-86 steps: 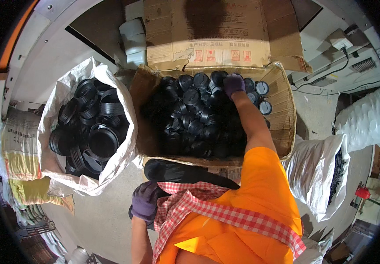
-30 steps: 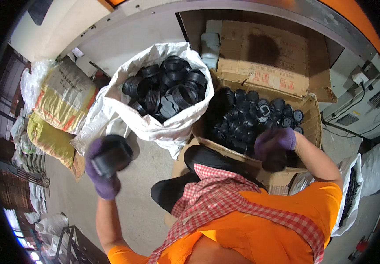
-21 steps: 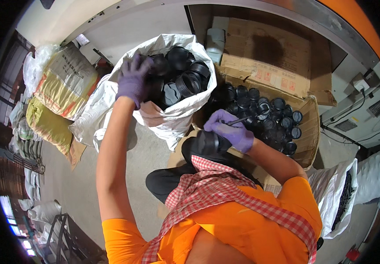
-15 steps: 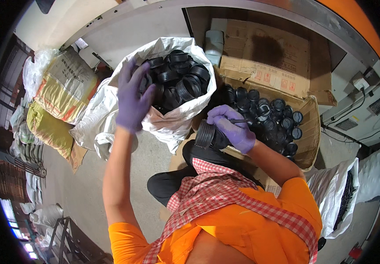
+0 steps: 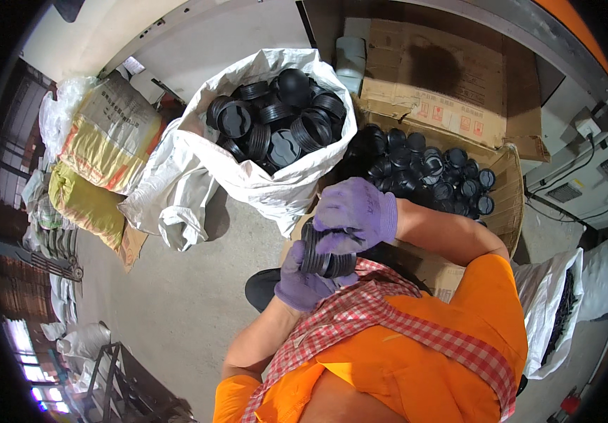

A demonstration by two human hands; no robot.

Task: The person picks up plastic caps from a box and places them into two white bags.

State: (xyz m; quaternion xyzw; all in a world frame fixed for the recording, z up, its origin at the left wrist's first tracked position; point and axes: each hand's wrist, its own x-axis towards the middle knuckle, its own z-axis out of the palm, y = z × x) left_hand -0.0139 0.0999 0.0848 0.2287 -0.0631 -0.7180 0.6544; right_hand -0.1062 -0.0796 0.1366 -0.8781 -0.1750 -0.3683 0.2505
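Observation:
My left hand (image 5: 298,282), in a purple glove, grips a small group of ribbed black plastic caps (image 5: 331,262) from below, over my checked apron. My right hand (image 5: 353,215), also gloved, is closed over their top from above, touching them. Its fingers partly hide whatever else lies in its palm. Beyond my hands, a white woven sack (image 5: 237,183) holds larger black ribbed caps (image 5: 283,148). To its right, an open cardboard box (image 5: 508,197) holds many smaller black lids (image 5: 469,187).
Yellow and white filled sacks (image 5: 100,148) are piled at left, above a metal frame (image 5: 114,381) lower down. A machine housing (image 5: 177,49) runs across the back. At right are cables (image 5: 565,187) and another white sack (image 5: 543,310) of thin black pieces.
My left hand has come down from the white sack to the caps at my lap. My right hand has turned over them, and both hands now meet there.

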